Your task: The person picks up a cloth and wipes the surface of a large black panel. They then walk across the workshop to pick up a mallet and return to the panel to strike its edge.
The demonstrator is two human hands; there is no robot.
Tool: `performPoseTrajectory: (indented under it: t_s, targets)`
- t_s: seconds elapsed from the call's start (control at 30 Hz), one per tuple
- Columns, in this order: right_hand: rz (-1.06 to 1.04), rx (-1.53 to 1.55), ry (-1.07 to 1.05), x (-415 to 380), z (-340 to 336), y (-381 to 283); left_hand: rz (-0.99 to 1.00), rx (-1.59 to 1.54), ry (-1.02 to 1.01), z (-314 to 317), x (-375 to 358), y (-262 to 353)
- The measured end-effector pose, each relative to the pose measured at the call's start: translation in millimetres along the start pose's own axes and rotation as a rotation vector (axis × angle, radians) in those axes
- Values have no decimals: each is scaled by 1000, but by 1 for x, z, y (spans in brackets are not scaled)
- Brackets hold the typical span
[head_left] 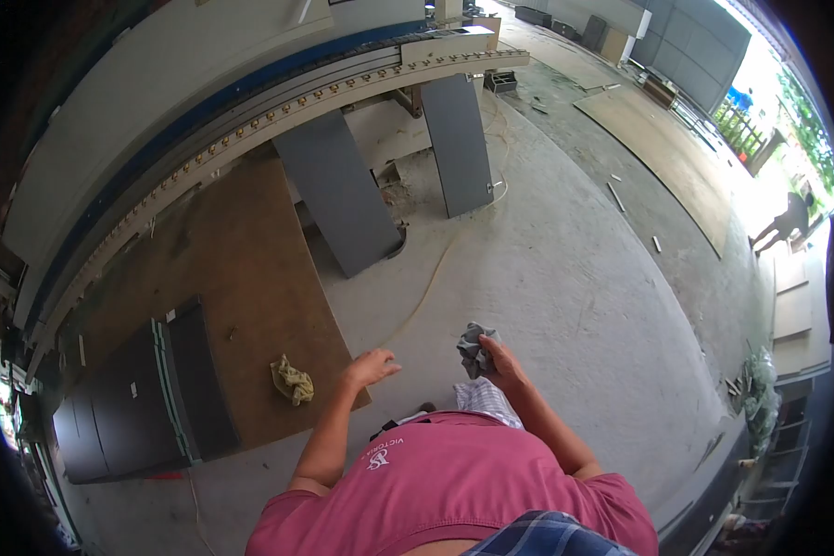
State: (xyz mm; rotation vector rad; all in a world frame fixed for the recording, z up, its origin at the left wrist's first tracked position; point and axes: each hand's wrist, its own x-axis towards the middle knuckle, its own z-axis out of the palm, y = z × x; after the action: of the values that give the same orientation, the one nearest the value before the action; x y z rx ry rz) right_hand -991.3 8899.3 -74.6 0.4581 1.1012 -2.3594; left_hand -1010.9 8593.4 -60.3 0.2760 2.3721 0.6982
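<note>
My right hand (504, 363) is closed around a crumpled grey cloth (473, 349), held in front of my body above the pale concrete floor. To its left, my left hand (372, 368) hangs in the air with fingers loosely stretched and nothing in them. A second cloth, yellowish and rumpled (293, 381), lies on the brown board (250, 250), left of that hand. Dark flat panels (125, 403) rest on the same board, with a greenish strip (163, 380) running across them.
A long machine (250, 125) with a row of brass-coloured fittings spans the upper left. Two grey panels (338, 190) slant down from it to the floor. A thin hose (428, 295) trails over the concrete. A large sheet (663, 157) lies farther right, and another person (788, 221) stands by the opening.
</note>
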Motion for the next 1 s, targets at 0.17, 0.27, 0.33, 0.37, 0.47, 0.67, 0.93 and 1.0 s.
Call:
performPoseTrajectory:
  t_s: [0.17, 0.27, 0.33, 0.37, 0.47, 0.67, 0.93, 1.0]
  targets:
    - [-12, -15, 78, 30, -56, -33, 0, -107, 166, -13, 53, 22]
    - [-141, -106, 240, 50, -124, -52, -59, -425, 131, 49, 127, -21]
    - [-109, -4, 347, 61, -184, -66, -223, -687, 10, 116, 159, -68]
    - [-75, 95, 450, 64, -212, -74, -445, -753, -37, 146, 160, -83]
    - [-192, 77, 569, 61, -290, -103, -780, -465, -280, 229, 154, -118]
    - [-60, -82, 930, 70, -444, -159, -853, -782, -160, 181, 209, -49]
    - [-149, -966, 709, 199, -399, -297, -334, -940, 343, 4, 382, 88]
    - [-365, -1140, 630, 245, -395, -293, -278, -942, 368, -20, 409, 118]
